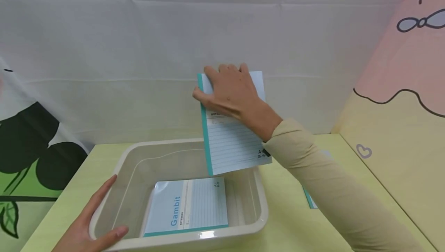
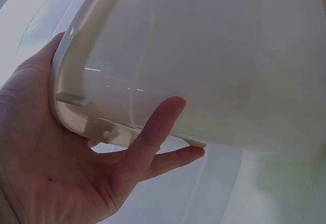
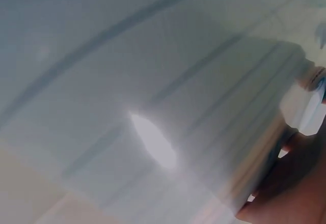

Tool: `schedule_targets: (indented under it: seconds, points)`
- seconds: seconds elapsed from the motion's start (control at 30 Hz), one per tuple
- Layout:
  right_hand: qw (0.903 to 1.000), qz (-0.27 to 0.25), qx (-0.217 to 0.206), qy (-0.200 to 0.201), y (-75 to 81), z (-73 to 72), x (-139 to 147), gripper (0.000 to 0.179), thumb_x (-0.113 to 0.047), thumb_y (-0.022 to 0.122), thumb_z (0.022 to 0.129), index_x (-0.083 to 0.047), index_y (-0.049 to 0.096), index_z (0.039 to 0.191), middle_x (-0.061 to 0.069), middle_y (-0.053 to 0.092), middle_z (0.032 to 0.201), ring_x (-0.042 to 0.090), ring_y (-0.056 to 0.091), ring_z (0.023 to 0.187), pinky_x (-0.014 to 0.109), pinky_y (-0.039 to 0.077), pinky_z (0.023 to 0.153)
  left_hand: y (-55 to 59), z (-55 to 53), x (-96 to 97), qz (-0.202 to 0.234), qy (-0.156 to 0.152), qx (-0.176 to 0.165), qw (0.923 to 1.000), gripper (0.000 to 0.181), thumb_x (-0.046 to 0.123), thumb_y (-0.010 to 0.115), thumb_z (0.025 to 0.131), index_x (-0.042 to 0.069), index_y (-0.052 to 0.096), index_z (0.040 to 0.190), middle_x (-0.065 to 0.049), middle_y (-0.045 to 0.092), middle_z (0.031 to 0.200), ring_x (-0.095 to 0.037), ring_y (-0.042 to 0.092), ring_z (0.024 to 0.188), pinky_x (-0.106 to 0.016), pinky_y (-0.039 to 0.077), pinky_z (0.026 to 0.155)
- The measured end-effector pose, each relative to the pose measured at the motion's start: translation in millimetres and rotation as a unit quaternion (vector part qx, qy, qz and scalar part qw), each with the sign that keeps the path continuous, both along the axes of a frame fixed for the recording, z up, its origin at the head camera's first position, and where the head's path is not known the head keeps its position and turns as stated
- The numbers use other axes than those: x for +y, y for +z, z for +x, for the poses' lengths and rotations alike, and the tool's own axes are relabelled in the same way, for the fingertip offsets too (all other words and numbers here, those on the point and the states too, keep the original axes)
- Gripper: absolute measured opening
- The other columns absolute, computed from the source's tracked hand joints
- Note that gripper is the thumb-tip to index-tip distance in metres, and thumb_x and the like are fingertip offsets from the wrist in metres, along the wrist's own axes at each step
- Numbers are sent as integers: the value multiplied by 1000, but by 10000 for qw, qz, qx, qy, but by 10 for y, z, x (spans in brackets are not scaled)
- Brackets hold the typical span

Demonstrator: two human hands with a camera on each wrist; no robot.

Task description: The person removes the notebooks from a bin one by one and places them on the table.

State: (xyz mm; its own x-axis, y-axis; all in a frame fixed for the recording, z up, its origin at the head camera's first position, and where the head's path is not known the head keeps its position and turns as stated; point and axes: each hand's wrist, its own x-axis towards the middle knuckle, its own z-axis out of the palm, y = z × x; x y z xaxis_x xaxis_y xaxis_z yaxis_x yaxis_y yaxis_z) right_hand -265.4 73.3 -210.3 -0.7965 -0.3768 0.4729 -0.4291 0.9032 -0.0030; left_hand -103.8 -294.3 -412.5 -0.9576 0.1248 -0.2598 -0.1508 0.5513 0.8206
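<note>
My right hand (image 1: 231, 89) holds a light blue notebook (image 1: 236, 145) with a teal spine, its fingers at the top edge and its thumb by the spine. The notebook stands nearly upright above the back right of a pale plastic basin (image 1: 261, 201). Inside the basin lies another notebook (image 1: 205, 203), flat, with "Gambit" on its cover. At the basin's front left corner, my left hand (image 1: 88, 221) grips the rim, thumb over it and fingers along the outer wall. Up close in the right wrist view, the held notebook's lined cover (image 3: 168, 91) fills most of the picture.
To the right of the basin, another teal-edged item (image 1: 311, 200) lies on the yellow table (image 1: 283, 209), mostly hidden behind my right sleeve (image 1: 323, 178). A white cloth (image 1: 167, 43) hangs behind the table. A printed panel (image 1: 393, 128) borders the right side.
</note>
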Motion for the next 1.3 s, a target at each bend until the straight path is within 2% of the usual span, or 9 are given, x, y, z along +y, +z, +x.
schedule_targets:
  seconds: [0.2, 0.37, 0.57, 0.67, 0.77, 0.9, 1.03, 1.1, 1.3]
  points:
    - [9986, -63, -379, -372, -170, -78, 430, 50, -54, 41, 92, -18, 57, 122, 6, 56, 88, 27, 53, 83, 47, 35, 84, -23, -6, 27, -95, -37, 241, 9997, 103, 28, 69, 98, 54, -8, 162, -12, 47, 138, -2, 58, 97, -29, 58, 74]
    - [9950, -289, -788, -548, -356, -109, 781, 52, -52, 42, 91, -16, 57, 125, 9, 58, 89, 29, 54, 84, 49, 35, 85, -17, -18, 12, -12, -13, 40, 10000, 103, 30, 69, 98, 56, -10, 160, -14, 44, 143, -5, 58, 99, -31, 59, 75]
    - [9867, -586, -1346, -700, -575, -79, 1205, 59, -50, 41, 95, -13, 53, 139, 10, 60, 93, 29, 55, 93, 52, 34, 90, 11, -14, -19, 37, 37, -75, 10000, 105, 29, 69, 98, 58, -11, 159, -3, 46, 134, -6, 59, 99, -33, 60, 75]
    - [9836, -557, -1526, -783, -687, -36, 1407, 59, -49, 39, 96, -12, 52, 139, 11, 60, 94, 30, 56, 95, 53, 35, 89, 38, -12, -34, 72, 64, -187, 9998, 106, 31, 70, 98, 59, -13, 158, -10, 46, 140, -12, 60, 102, -34, 61, 76]
    - [9818, -437, -1644, -847, -836, 29, 1608, 65, -50, 39, 98, -8, 51, 147, 15, 68, 108, 33, 61, 104, 57, 37, 92, 53, -14, -42, 198, 65, -312, 9993, 106, 32, 69, 98, 60, -14, 157, -18, 43, 145, -19, 60, 105, -37, 63, 78]
    - [9794, -311, -1776, -908, -1111, 151, 1861, 70, -50, 41, 100, -3, 47, 153, 21, 69, 129, 39, 64, 114, 63, 39, 94, 33, -18, -50, 348, 26, -328, 9989, 105, 30, 69, 98, 60, -13, 158, -8, 46, 138, -18, 60, 105, -37, 62, 78]
    - [9780, -201, -1845, -956, -1421, 314, 2098, 67, -48, 47, 100, -2, 53, 148, 22, 70, 128, 40, 66, 112, 64, 41, 92, 2, -29, -56, 393, -16, -319, 9987, 104, 29, 68, 99, 61, -12, 157, -4, 45, 136, -17, 60, 104, -37, 62, 78]
    - [9779, -127, -1857, -955, -1561, 408, 2212, 66, -48, 50, 100, -2, 54, 146, 23, 70, 129, 41, 66, 114, 65, 42, 92, -3, -33, -47, 399, 3, -349, 9986, 104, 31, 68, 99, 61, -13, 157, -9, 44, 140, -19, 59, 105, -38, 62, 79]
    - [9780, -19, -1908, -841, -1881, 643, 2426, 64, -48, 57, 100, -1, 59, 143, 23, 70, 130, 43, 66, 119, 65, 44, 91, -8, -42, -21, 437, 36, -374, 9983, 105, 30, 69, 98, 60, -13, 158, -9, 44, 140, -21, 59, 106, -39, 63, 79]
